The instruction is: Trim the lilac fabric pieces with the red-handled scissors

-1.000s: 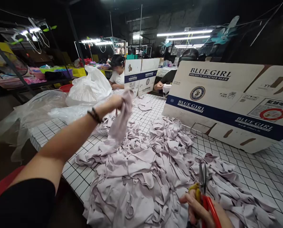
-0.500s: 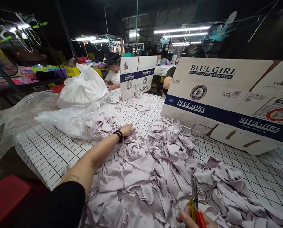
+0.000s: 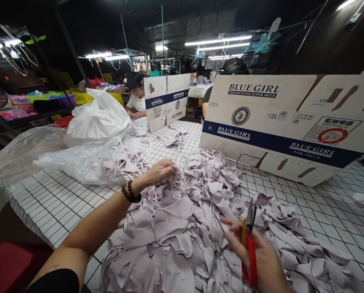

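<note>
My left hand [image 3: 163,171], with a dark bead bracelet on the wrist, is closed on a pale lilac fabric garment [image 3: 176,173] at the far side of a heap. The heap of pale lilac garments [image 3: 166,232], with thin straps, spreads over the table in front of me. My right hand [image 3: 258,248] holds scissors [image 3: 249,240] with red and yellow handles, their blades pointing up and slightly apart. Its thumb and forefinger are stretched out over the heap, and it is somewhat blurred.
Cardboard cartons, a large one [image 3: 273,118] and a smaller one [image 3: 166,101], stand across the grid-patterned table [image 3: 62,203]. A white plastic bag [image 3: 98,118] and a clear bag [image 3: 78,162] lie at left. Two people sit beyond the cartons.
My left hand has drawn back a little and lifted a garment from the heap. My right hand has come up into view with the scissors. The view has turned slightly right.
</note>
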### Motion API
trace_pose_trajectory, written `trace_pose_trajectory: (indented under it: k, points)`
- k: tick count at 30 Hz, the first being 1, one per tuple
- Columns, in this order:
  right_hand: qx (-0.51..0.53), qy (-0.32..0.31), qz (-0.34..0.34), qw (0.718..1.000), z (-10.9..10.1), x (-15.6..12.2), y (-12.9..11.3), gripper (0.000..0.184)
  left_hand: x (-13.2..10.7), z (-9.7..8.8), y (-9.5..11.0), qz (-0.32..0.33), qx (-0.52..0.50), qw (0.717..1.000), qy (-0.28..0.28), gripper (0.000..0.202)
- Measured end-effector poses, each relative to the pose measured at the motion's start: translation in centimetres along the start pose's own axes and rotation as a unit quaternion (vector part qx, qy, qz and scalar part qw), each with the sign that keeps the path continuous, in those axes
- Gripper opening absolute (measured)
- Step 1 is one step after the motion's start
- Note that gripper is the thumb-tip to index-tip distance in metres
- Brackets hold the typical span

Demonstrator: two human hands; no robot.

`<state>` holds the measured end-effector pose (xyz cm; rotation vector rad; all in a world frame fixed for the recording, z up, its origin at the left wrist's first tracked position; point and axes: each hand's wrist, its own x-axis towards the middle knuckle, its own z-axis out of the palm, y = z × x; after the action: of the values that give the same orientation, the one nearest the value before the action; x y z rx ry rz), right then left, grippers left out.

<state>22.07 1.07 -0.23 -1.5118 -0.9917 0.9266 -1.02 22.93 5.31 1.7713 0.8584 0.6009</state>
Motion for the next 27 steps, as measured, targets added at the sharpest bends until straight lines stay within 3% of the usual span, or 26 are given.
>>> trace_pose_trajectory:
  k: [4,7,9,12,16,19,22,25,27]
  points:
    - [0.073,-0.071,-0.093,0.99,3.5,3.4,-4.5,0.024,-4.1,2.0,3.1,0.018,-0.121,0.991,-0.062,0.009]
    - [0.137,-0.17,-0.108,0.97,7.0,5.6,-5.2,0.033,-5.8,3.3,3.7,0.009,-0.205,0.976,-0.078,0.015]
    - [0.153,-0.197,-0.108,0.963,8.8,6.5,-4.7,0.035,-6.6,3.9,3.4,0.006,-0.263,0.963,-0.067,0.022]
    - [0.158,-0.215,-0.11,0.958,9.7,6.7,-4.0,0.037,-7.6,4.4,2.7,-0.001,-0.328,0.944,-0.044,0.029]
    - [0.133,-0.22,-0.123,0.959,9.0,6.5,-4.1,0.032,-8.1,4.5,2.2,-0.041,-0.339,0.94,-0.005,0.036]
    - [0.094,-0.197,-0.159,0.963,8.6,6.6,-4.4,0.026,-7.5,4.5,1.9,-0.062,-0.303,0.95,0.029,0.032]
    - [0.044,-0.115,-0.223,0.967,8.8,6.6,-4.1,0.017,-6.9,4.9,1.5,-0.044,-0.269,0.959,0.078,0.019]
    - [-0.015,-0.004,-0.305,0.952,9.2,6.2,-3.4,0.006,-7.9,6.3,1.1,0.003,-0.194,0.959,0.207,0.012]
    - [-0.049,0.041,-0.365,0.929,9.6,5.9,-2.8,0.002,-9.2,7.7,0.6,0.024,-0.12,0.957,0.261,0.019]
